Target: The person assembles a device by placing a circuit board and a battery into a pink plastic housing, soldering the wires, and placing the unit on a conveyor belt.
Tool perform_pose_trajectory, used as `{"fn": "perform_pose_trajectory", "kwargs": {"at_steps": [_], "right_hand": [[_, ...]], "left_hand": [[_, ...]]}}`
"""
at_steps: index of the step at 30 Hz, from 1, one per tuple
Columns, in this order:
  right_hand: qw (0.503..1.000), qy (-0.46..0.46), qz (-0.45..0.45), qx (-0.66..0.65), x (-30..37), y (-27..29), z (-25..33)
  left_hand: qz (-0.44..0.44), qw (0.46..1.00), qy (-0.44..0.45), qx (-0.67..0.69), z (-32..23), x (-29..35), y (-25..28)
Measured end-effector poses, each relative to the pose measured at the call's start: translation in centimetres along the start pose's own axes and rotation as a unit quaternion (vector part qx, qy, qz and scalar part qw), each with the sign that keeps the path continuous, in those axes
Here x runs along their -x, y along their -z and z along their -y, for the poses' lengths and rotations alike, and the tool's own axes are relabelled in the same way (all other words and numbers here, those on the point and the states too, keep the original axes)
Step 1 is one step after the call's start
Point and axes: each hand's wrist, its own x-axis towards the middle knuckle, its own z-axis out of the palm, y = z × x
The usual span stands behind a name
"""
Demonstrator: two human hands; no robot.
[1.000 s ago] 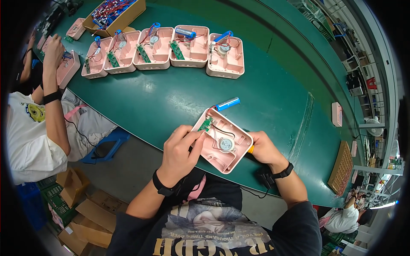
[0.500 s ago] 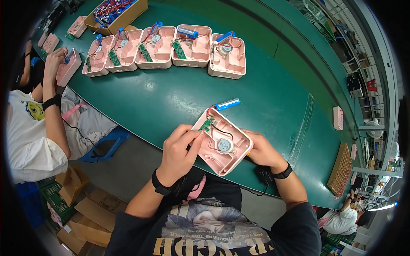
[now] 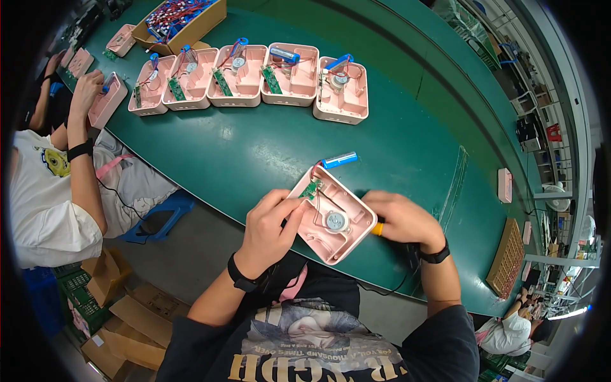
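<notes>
My left hand [image 3: 270, 223] grips the left rim of an open pink plastic housing [image 3: 358, 240], held tilted at the bench's front edge. Inside it are a green circuit board [image 3: 311, 189], a round silver motor-like part [image 3: 337, 221] and dark wires. Red wires lead over the far rim to a blue cylindrical battery [image 3: 340, 160], outside the housing. Close to the housing's right side, my right hand [image 3: 405, 219] is bent and slightly blurred. Something small and yellow [image 3: 378, 228] shows at its fingers; its kind is unclear, and most of the fingertips are hidden.
Several similar pink housings [image 3: 238, 95] stand in a row across the green bench [image 3: 267, 143]. Behind them is a cardboard box [image 3: 207, 24] of batteries. At left a co-worker's hand [image 3: 86, 92] is at another housing. A brown slotted tray [image 3: 505, 258] lies at right.
My right hand has moved off the housing's right edge, rightward, and the yellow thing shows more. The left hand keeps its grip; the housing has barely moved.
</notes>
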Motion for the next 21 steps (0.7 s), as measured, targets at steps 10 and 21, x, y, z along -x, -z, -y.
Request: {"fn": "perform_pose_trajectory", "kwargs": {"at_steps": [10, 21], "right_hand": [[0.961, 0.101, -0.134, 0.222, -7.9, 2.5, -1.3], [0.978, 0.040, -0.201, 0.041, -2.7, 1.6, 3.2]], "left_hand": [[0.019, 0.993, -0.058, -0.100, -0.8, 0.4, -0.1], [-0.001, 0.984, -0.074, -0.160, -1.1, 0.2, -0.1]]}}
